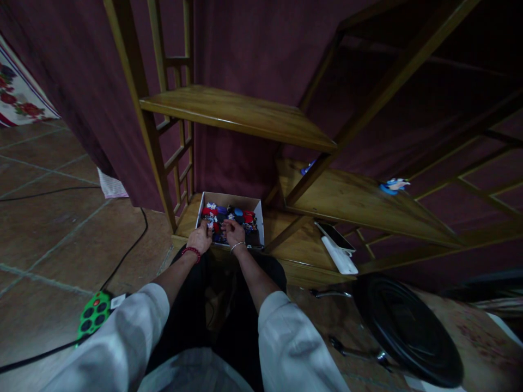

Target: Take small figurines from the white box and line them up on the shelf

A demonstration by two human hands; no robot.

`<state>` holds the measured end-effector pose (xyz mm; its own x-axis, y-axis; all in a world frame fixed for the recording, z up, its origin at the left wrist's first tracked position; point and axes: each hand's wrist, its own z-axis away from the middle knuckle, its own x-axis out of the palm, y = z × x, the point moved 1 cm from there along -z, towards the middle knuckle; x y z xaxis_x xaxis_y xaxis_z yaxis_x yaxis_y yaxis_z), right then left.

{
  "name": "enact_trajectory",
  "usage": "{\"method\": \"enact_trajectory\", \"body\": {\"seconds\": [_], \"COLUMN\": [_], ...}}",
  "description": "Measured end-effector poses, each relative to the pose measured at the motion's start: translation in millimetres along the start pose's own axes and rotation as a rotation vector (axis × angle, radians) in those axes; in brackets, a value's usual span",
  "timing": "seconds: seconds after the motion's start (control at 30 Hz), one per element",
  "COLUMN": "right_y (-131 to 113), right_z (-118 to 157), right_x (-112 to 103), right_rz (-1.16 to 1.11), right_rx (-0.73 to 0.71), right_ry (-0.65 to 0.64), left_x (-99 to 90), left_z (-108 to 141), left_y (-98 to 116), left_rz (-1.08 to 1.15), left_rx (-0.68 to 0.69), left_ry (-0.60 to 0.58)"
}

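Observation:
An open cardboard box (pixel 262 224) with white edges stands on the lowest wooden shelf. Several small figures and items (pixel 236 212) in red, blue, purple and black fill it. My left hand (pixel 200 238), with a red bead bracelet at the wrist, reaches over the box's front left part, its fingers bent at the small items. Beside it my right hand (pixel 233 232), wearing a thin light bracelet, is over the middle of the box with curled fingers. What either hand holds, if anything, is too small to make out.
Wooden shelves (pixel 241 111) rise above the box. A blue and white figure (pixel 394 185) sits on the right shelf. A phone (pixel 335 236) and a white object (pixel 340 256) lie right of the box. A black stool (pixel 408 329) is at right, a green power strip (pixel 93 314) at left.

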<state>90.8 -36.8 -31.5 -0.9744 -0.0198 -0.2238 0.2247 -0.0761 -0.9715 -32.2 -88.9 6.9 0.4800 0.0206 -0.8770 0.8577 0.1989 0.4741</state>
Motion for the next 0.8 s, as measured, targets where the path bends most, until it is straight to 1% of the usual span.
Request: {"method": "enact_trajectory", "body": {"seconds": [0.13, 0.23, 0.33, 0.43, 0.6, 0.8], "right_y": [-4, -3, -6, -10, -15, -20], "right_z": [-4, -9, -14, -18, -24, -35], "right_x": [-1, -1, -1, -1, 1, 8], "right_rz": [0.073, 0.215, 0.375, 0.480, 0.619, 0.809], "right_rx": [-0.056, -0.134, -0.244, -0.316, -0.350, -0.349], "right_ry": [0.044, 0.041, 0.032, 0.017, -0.066, -0.227], "left_x": [0.3, 1.4, 2.2, 1.9, 3.0, 8.5], "left_z": [-3, -5, -6, -6, -8, -12], "left_y": [2, 3, 4, 6, 7, 6], "left_rz": [0.003, 0.012, 0.013, 0.006, 0.020, 0.015], "left_rx": [-0.013, -0.008, -0.007, -0.028, -0.023, 0.000], "left_ry": [-0.006, -0.005, 0.002, -0.003, -0.016, -0.023]}}
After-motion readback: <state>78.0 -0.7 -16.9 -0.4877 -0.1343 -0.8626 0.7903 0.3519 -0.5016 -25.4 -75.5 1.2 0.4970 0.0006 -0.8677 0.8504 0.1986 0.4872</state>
